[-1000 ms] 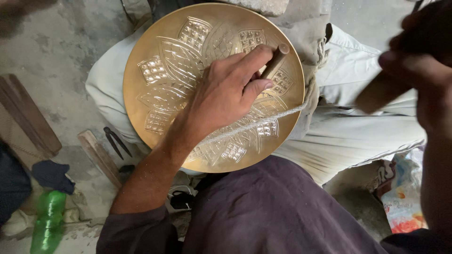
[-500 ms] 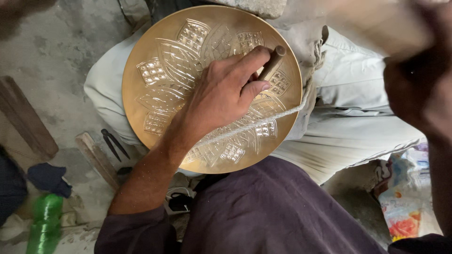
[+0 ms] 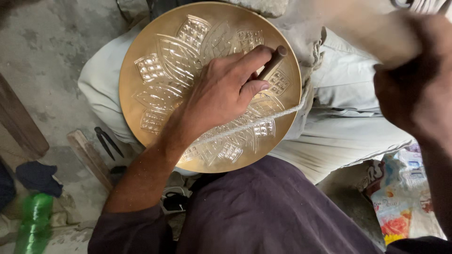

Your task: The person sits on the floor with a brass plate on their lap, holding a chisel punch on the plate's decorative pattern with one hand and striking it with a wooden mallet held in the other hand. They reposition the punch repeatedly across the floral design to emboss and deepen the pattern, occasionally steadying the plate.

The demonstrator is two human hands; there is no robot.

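A seated person is bracing an engraved brass plate (image 3: 155,101) across the lap, the left hand (image 3: 216,94) pinching a chisel (image 3: 271,62) upright on it, the right hand (image 3: 414,89) gripping a blurred wooden mallet (image 3: 372,33) raised alongside.

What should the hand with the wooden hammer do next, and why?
Probably bring the raised right hand with its wooden hammer down onto the punch, since the left hand holds its tip on the brass plate.
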